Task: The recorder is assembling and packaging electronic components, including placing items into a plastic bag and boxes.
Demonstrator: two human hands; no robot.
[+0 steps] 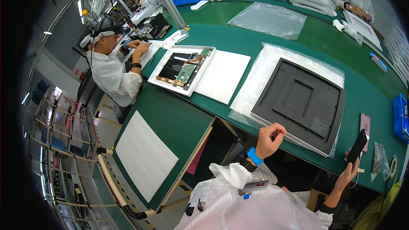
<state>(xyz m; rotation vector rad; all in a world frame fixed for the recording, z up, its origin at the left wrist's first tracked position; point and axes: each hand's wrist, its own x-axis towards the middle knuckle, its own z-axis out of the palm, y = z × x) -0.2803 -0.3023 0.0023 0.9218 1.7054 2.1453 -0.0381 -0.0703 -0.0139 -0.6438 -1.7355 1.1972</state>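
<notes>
A flat black panel (304,98) with a raised square middle and light edges lies on white wrapping (266,66) in front of me. My left hand (271,139) is at its near left edge, fingers curled and pinched together; what they hold, if anything, is hidden. A blue band is on that wrist. At the right, my right hand (348,172) grips a black phone-shaped device (357,147), held tilted above the table edge. Just behind it lies a pink phone-shaped object (365,128). A white cable hangs by the right hand.
Left of the panel are a white foam sheet (223,76) and a white frame with an exposed circuit board (185,73). A lower green surface bears another white sheet (145,156). A blue bin (400,117), tape roll (393,167) and plastic bag (379,162) sit right. Co-workers sit around.
</notes>
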